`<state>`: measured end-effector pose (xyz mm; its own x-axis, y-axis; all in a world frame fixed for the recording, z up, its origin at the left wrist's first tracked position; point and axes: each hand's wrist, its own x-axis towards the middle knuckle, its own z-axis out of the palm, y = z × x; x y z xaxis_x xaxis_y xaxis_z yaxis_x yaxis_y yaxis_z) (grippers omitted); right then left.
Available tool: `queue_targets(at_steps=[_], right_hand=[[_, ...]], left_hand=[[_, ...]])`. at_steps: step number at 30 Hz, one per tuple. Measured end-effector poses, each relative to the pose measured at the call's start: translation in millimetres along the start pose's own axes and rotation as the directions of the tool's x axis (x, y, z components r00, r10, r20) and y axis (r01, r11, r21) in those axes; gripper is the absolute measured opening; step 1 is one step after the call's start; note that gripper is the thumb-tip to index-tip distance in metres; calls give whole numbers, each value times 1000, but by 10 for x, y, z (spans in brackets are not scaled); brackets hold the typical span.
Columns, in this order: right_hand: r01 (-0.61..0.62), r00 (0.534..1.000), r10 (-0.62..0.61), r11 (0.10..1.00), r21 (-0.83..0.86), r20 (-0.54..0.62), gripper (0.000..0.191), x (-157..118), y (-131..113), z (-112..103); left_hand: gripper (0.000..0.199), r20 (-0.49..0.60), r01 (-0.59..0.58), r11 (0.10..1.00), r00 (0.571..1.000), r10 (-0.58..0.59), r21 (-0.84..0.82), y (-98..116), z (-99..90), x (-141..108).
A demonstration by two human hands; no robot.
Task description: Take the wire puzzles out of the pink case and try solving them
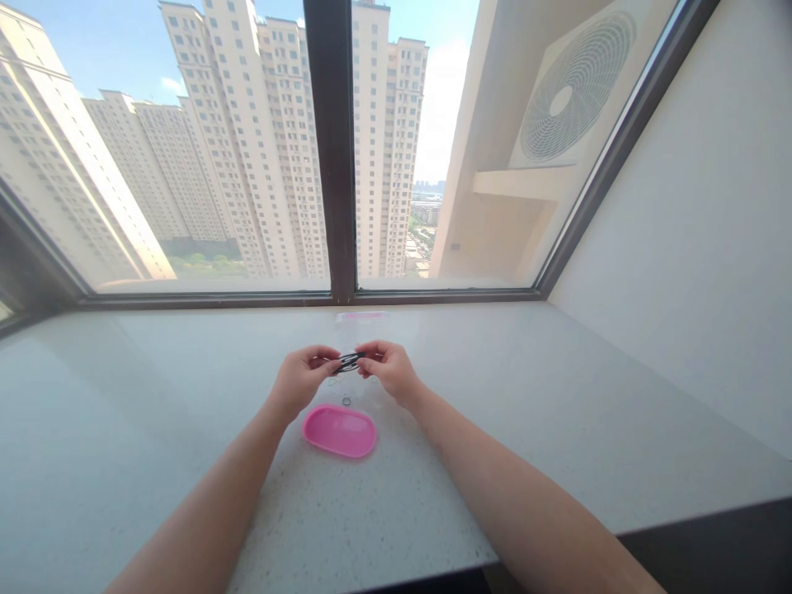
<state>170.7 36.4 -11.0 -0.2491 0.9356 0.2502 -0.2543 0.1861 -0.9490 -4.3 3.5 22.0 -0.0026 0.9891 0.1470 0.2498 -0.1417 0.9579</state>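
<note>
Several thin black bands (350, 361) are stretched between my two hands above the pale speckled sill. My left hand (304, 375) pinches their left end between thumb and fingers. The right end is pinched in my right hand (388, 369). Below my hands a small dark ring (346, 402) lies on the sill, just behind a pink oval tray (340, 431). The tray shows nothing inside it. A few faint, clear ring-like shapes lie beneath the bands, partly hidden by my hands.
A clear bag with a pink strip (361, 316) lies near the window frame (342, 299). The speckled sill (365, 520) ends in a dark front edge at the lower right. A white wall (693, 247) rises on the right.
</note>
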Motion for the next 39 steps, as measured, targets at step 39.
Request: queue_targets(at_steps=[39], right_hand=[[18,1000,-17,991,-132,7,19,-7,46,34]], left_hand=[[27,-29,13,990,999,-18,-139,-109,28,43]])
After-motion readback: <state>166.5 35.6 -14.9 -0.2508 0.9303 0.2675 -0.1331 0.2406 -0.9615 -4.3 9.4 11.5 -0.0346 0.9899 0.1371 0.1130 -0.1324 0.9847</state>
